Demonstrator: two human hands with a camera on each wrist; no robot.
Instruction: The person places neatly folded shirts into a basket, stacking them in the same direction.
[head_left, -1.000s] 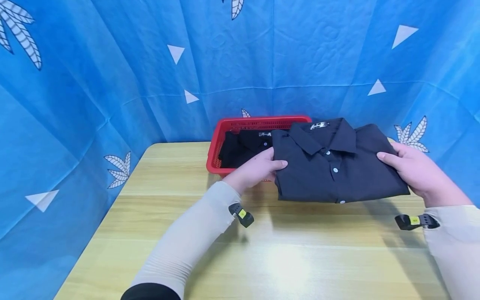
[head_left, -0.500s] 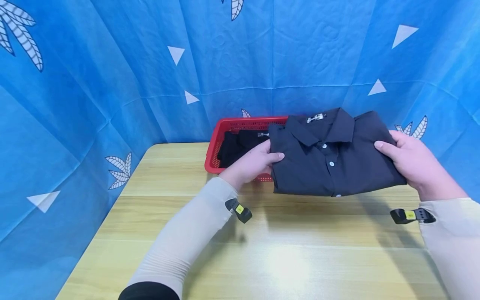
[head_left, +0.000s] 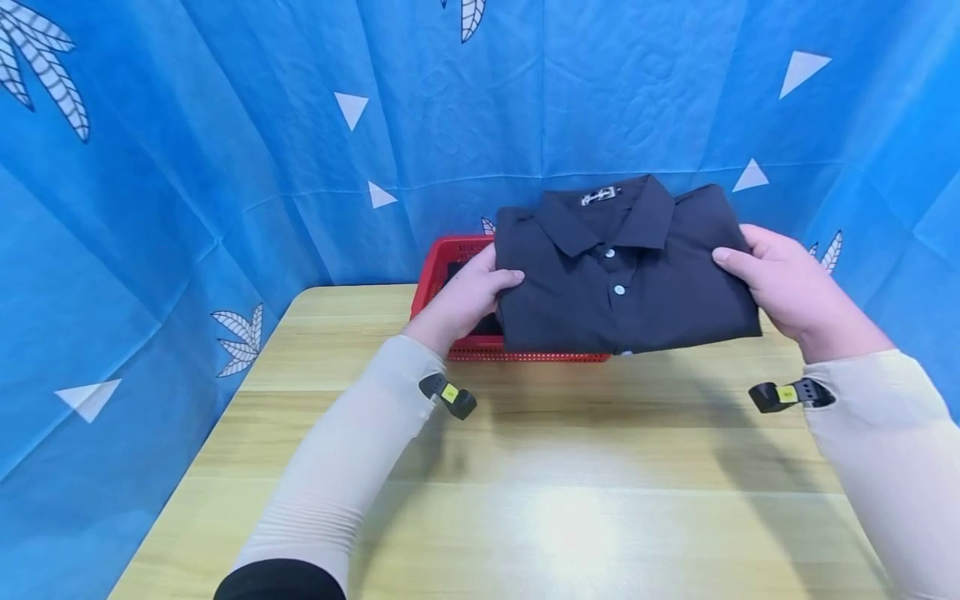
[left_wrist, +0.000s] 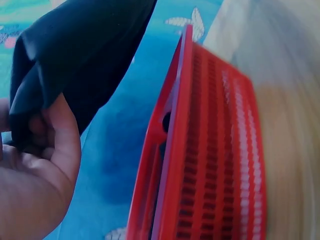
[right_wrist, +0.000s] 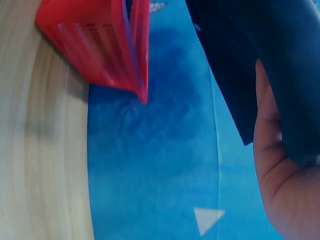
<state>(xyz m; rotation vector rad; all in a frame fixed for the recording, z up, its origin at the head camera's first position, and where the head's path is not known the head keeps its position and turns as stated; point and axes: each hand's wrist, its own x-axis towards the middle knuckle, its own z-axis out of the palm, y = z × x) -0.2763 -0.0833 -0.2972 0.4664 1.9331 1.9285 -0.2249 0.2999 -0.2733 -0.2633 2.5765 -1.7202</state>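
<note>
A folded black shirt [head_left: 585, 300] with a collar, white buttons and a neck label hangs between both hands in the head view. My left hand [head_left: 468, 292] pinches its left side, thumb on top and fingers beneath. On the opposite side my right hand [head_left: 783, 279] grips the folded edge the same way. Behind and below the shirt stands a red plastic basket [head_left: 525, 354], largely covered by it in the head view. The left wrist view shows the basket's slotted wall [left_wrist: 215, 150] below the raised shirt [left_wrist: 75, 55]. Dark cloth [head_left: 489, 323] lies inside the basket.
The basket stands near the back edge of a light wooden table [head_left: 315, 467]. A blue curtain [head_left: 450, 108] with white triangles and leaves hangs behind and to the left. Each sleeve has a small black wrist camera strapped on.
Both hands have carried the folded shirt left and upward, from the right of the basket to above it. The shirt now covers most of the basket. The basket has stayed in place.
</note>
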